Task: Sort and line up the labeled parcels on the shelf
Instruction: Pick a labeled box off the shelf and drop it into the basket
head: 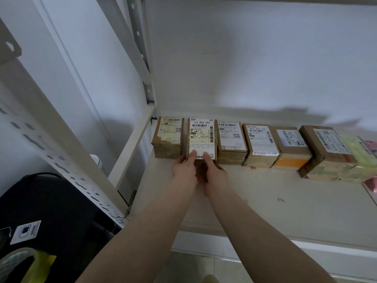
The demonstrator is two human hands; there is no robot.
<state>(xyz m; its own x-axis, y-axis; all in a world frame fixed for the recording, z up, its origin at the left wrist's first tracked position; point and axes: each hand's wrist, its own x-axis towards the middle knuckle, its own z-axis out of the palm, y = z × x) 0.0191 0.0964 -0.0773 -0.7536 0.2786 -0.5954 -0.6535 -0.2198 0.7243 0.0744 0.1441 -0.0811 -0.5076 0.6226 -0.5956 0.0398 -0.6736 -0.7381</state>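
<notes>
Indoors, both hands, left hand (184,167) and right hand (216,172), grasp a labeled parcel (202,137) near the cream shelf's (265,201) back-left corner, against a white wall (255,58).

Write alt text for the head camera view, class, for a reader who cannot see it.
Both hands, left hand and right hand, hold the second parcel in a row of labeled cardboard parcels along the back of a white shelf. Its label reads 133 R06 0A7.

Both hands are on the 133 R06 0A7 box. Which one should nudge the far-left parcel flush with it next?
Left, probably. The left hand sits at the box's left corner, touching the far-left parcel. The right hand would have to cross over.
</notes>
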